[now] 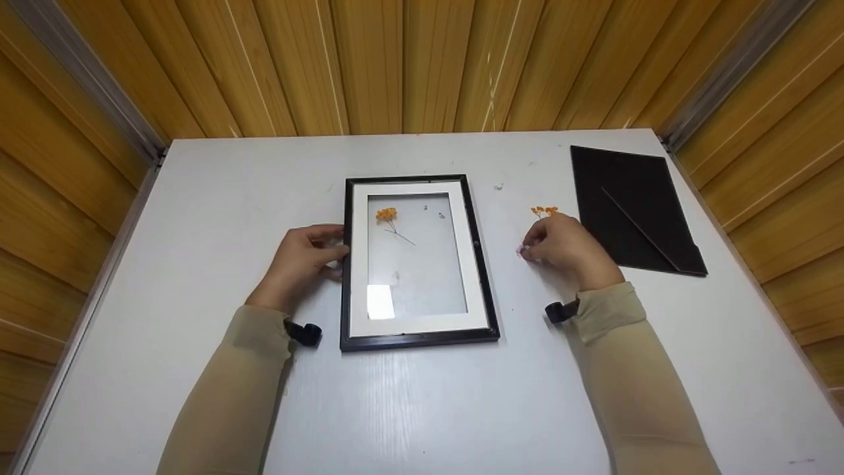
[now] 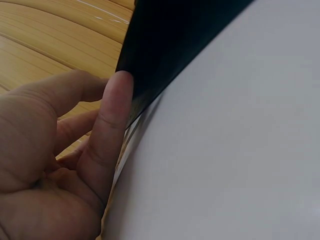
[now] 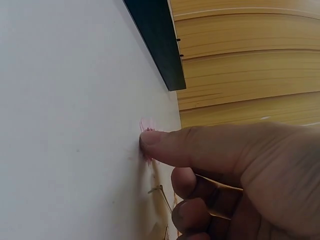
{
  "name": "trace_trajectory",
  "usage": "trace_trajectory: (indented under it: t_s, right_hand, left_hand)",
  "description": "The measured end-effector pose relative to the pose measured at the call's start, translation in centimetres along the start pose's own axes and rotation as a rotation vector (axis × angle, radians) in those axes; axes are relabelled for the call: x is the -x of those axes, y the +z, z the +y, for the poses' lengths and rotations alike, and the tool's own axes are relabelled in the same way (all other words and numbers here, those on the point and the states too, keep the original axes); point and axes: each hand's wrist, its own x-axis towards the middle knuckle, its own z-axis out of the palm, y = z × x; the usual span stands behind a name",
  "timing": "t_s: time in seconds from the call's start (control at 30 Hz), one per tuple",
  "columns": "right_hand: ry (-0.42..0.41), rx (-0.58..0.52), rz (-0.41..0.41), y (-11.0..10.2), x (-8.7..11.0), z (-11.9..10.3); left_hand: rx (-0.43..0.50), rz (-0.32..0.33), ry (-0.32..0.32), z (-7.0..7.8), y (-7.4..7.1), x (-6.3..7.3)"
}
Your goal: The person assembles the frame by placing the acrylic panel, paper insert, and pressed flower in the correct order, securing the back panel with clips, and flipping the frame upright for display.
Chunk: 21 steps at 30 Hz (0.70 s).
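Note:
A black picture frame (image 1: pixel 486 290) with a white mat (image 1: pixel 359 277) lies face up at the middle of the white table. My left hand (image 1: pixel 303 260) rests at its left side, with the thumb (image 2: pixel 116 102) against the black edge and the other fingers loosely bent. Inside the mat opening, an orange flower sprig (image 1: pixel 386 215) lies towards the upper left. To the right of the frame, my right hand (image 1: pixel 568 247) pinches a small pink flower (image 3: pixel 148 123) between thumb and forefinger, close over the table. The fingers partly hide the flower.
A black backing board (image 1: pixel 633 204) with a stand leg lies at the right rear. Another orange sprig (image 1: pixel 544 211) shows just beyond my right hand. Small bits (image 1: pixel 498 187) lie near the frame's upper right corner. Yellow wood-look panels (image 1: pixel 422 66) border the table's back and sides.

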Motion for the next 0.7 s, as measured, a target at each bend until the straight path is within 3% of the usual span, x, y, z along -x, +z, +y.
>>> trace_trajectory:
  t_s: [0.3,0.47,0.7]
  right_hand:
    - [0.007,-0.037,-0.008,-0.1,-0.2,-0.3]
    - [-0.013,-0.068,0.04,-0.2,-0.7,-0.8]
    - [-0.059,-0.166,0.08,0.0,-1.7,-4.0]
  left_hand:
    - [-0.035,0.006,0.018,0.0,-0.3,0.0]
    - [-0.03,0.011,0.001,0.0,-0.1,-0.2]
    - [0.0,0.005,-0.008,-0.2,0.0,-0.1]
